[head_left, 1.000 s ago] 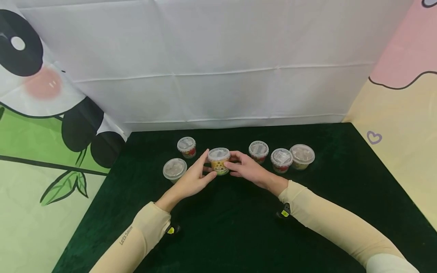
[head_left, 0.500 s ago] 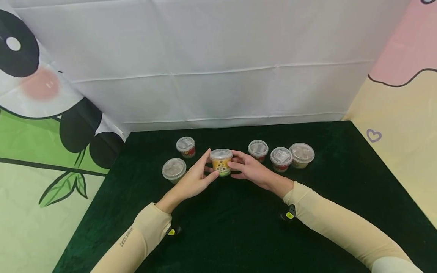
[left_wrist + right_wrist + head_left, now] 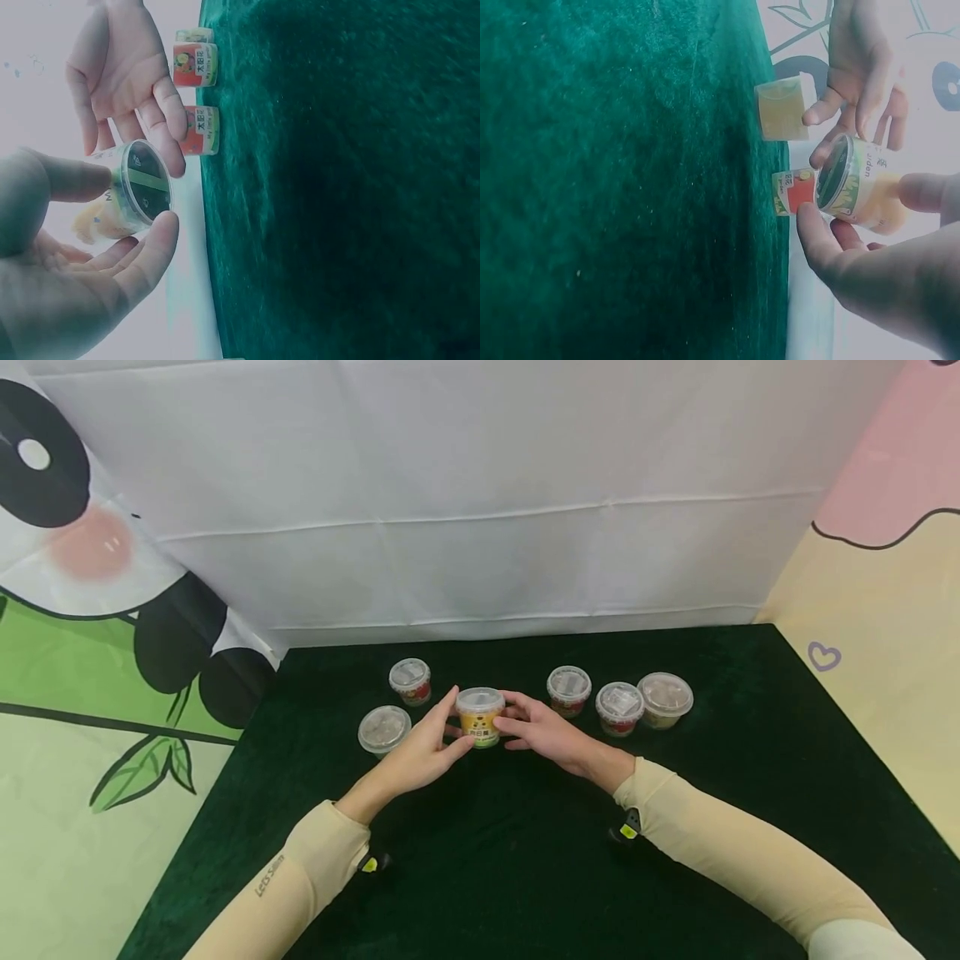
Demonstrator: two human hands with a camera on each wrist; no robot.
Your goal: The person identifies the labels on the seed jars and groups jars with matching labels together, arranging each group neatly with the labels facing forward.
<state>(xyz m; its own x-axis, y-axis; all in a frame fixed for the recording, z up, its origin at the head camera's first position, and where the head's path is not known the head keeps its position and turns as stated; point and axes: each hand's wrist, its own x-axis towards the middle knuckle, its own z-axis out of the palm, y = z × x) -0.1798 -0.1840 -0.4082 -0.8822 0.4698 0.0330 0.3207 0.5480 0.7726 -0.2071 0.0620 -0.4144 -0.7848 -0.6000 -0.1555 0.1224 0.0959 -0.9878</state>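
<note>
A small clear-lidded cup with a yellow label (image 3: 480, 718) is held between both hands, slightly off the dark green cloth (image 3: 525, 860). My left hand (image 3: 452, 727) pinches its left side with thumb and forefinger. My right hand (image 3: 510, 714) grips its right side the same way. In the left wrist view the cup (image 3: 131, 199) shows its dark base, with my left hand (image 3: 120, 217) round it and my right hand (image 3: 127, 82) behind. In the right wrist view my right hand (image 3: 862, 214) pinches the cup (image 3: 855, 184), and my left hand (image 3: 862, 67) is beyond it.
Several other lidded cups stand near the back of the cloth: a red-labelled one (image 3: 410, 681) and a pale one (image 3: 384, 729) on the left, and three on the right (image 3: 568, 689) (image 3: 619, 708) (image 3: 663, 700). A white backdrop (image 3: 480, 527) rises behind them.
Both hands keep their hold on the yellow-labelled cup. It drifted slightly right, then back left.
</note>
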